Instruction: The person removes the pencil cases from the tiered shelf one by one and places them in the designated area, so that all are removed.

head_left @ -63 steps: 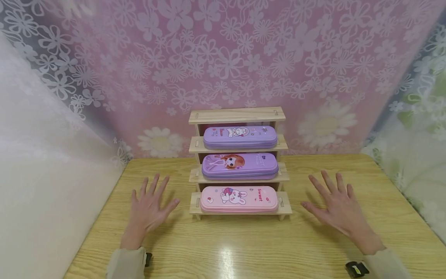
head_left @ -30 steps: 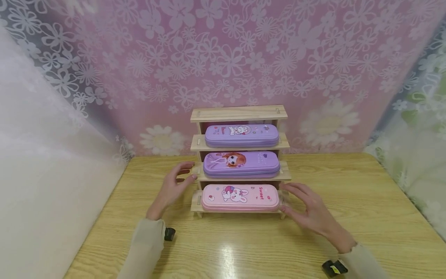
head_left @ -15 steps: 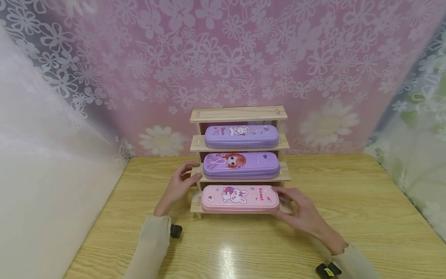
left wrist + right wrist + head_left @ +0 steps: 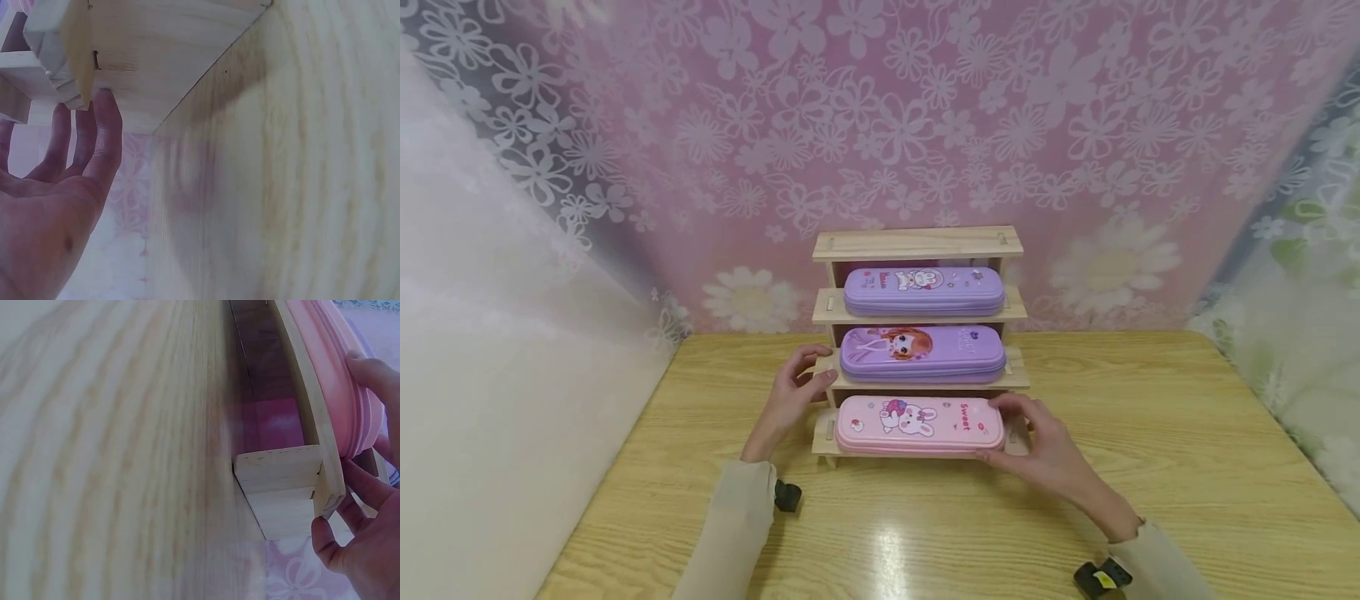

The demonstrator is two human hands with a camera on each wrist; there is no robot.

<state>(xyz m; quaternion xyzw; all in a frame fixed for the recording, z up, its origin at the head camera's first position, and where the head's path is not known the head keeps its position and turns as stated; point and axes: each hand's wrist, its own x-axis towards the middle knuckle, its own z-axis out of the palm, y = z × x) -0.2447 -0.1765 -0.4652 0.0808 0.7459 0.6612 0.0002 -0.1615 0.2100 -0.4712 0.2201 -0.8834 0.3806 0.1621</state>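
A stepped wooden shelf [image 4: 917, 243] stands mid-table with three zipped pencil cases on its steps. On the lowest step lies a pink pencil case [image 4: 880, 427] with a rabbit print. My right hand [image 4: 1048, 446] grips its right end, thumb at the front and fingers behind; in the right wrist view one fingertip of this hand [image 4: 369, 531] touches the shelf's board end. My left hand [image 4: 790, 396] holds the shelf's left end at the second step. In the left wrist view the fingers [image 4: 107, 134] bend against the wooden board [image 4: 69, 56].
A purple case [image 4: 887, 358] with a red-haired girl print lies on the second step, a lilac case [image 4: 977, 292] on the third. The table [image 4: 1150, 467] spreads around the shelf. Behind hangs a pink floral cloth [image 4: 910, 125].
Both hands have come in from the table's sides. The left has taken hold of the shelf's left end, the right of the pink pencil case's right end. The cases look unmoved.
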